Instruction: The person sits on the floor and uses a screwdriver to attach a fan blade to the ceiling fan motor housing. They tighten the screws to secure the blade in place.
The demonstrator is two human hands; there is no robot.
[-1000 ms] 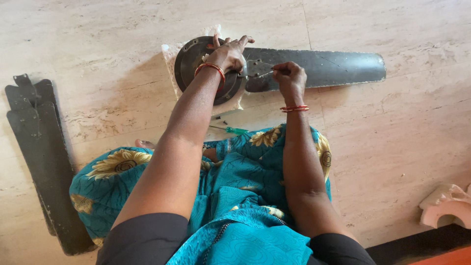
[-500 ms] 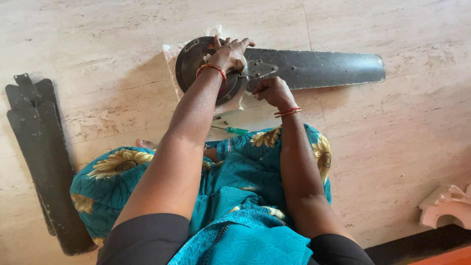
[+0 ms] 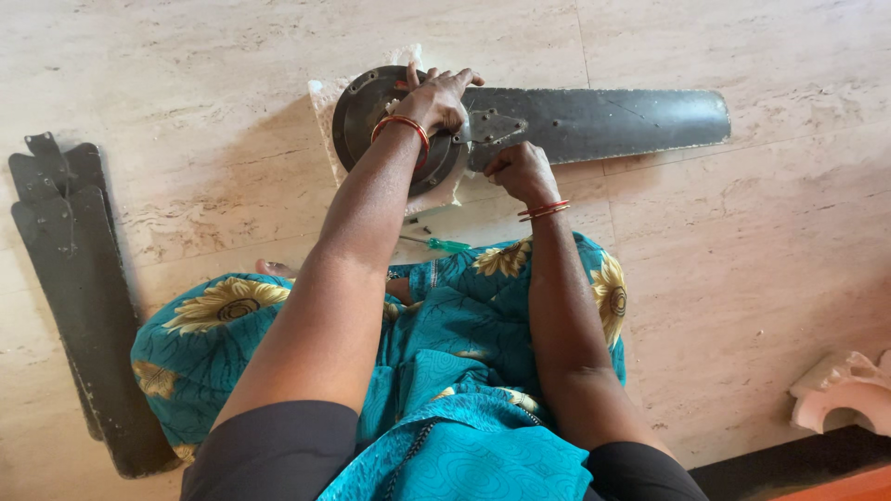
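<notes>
Item 1: left hand (image 3: pixel 438 97). Palm down on top of the round fan motor housing (image 3: pixel 394 125), fingers spread flat over its far edge; a flat press, nothing pinched. Red bangle at the wrist.

Item 2: right hand (image 3: pixel 522 172). Curled into a loose fist just beside the housing, at the near edge of the blade bracket (image 3: pixel 492 128). Fingers are pressed together; whether they pinch anything cannot be told, as the fingertips are hidden under the knuckles. Thin red bangles at the wrist.

Item 3: fan motor housing. Dark, disc-shaped, lying on a pale plastic sheet (image 3: pixel 325 97) on the floor (image 3: pixel 742 260), directly beneath the left grip and to the left of the right grip.

Item 4: attached fan blade (image 3: pixel 613 121). Dark, long, flat on the floor, running away from the housing to the right of both grips; its bracket sits between the 2 hands.

Item 5: screwdriver (image 3: pixel 441 244). Green handle, lying on the floor below the right grip, near the person's lap.

Item 6: loose fan blades (image 3: pixel 79 297). Dark, stacked on the floor, well apart to the left of the left grip.

Item 7: pale pink moulded object (image 3: pixel 845 390). On the floor, far right, well apart from both grips.
</notes>
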